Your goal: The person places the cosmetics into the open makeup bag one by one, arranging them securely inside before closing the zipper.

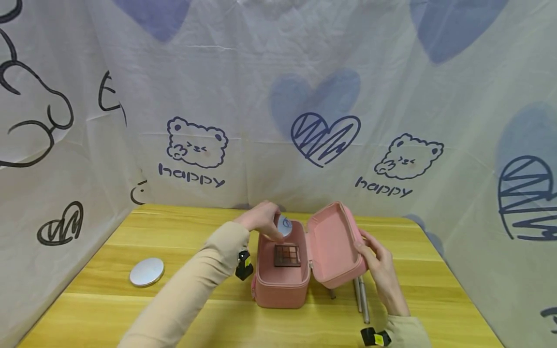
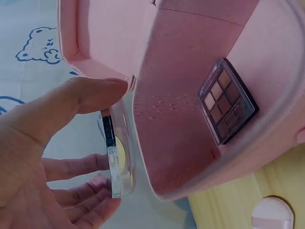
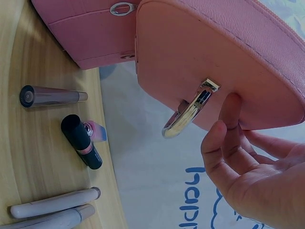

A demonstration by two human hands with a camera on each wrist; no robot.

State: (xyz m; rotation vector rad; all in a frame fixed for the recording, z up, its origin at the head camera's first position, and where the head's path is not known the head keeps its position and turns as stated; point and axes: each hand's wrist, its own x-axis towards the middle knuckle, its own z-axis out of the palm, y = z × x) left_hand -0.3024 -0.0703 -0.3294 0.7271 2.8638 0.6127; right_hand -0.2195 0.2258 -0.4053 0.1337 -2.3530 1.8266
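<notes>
A pink makeup case [image 1: 282,296] stands on the table with its lid [image 1: 332,244] swung up to the right. Above the case's far left corner, my left hand [image 1: 262,218] holds a round compact [image 1: 285,226] by its edge. The left wrist view shows the compact on edge beside the case wall, clear-sided with a cream disc inside. Inside the case lies an eyeshadow palette [image 1: 287,255] with brown shades. My right hand [image 1: 381,265] grips the lid's right edge. Its fingertips touch the lid's outer face near a gold handle [image 3: 190,112] in the right wrist view.
A round silver disc [image 1: 147,271] lies on the table at left. Slim tubes [image 1: 363,300] lie right of the case, near a black lipstick tube [image 3: 82,141] and a brown-tinted tube [image 3: 55,96]. A powder puff [image 2: 272,214] shows on the table. A printed cloth [image 1: 256,159] hangs behind.
</notes>
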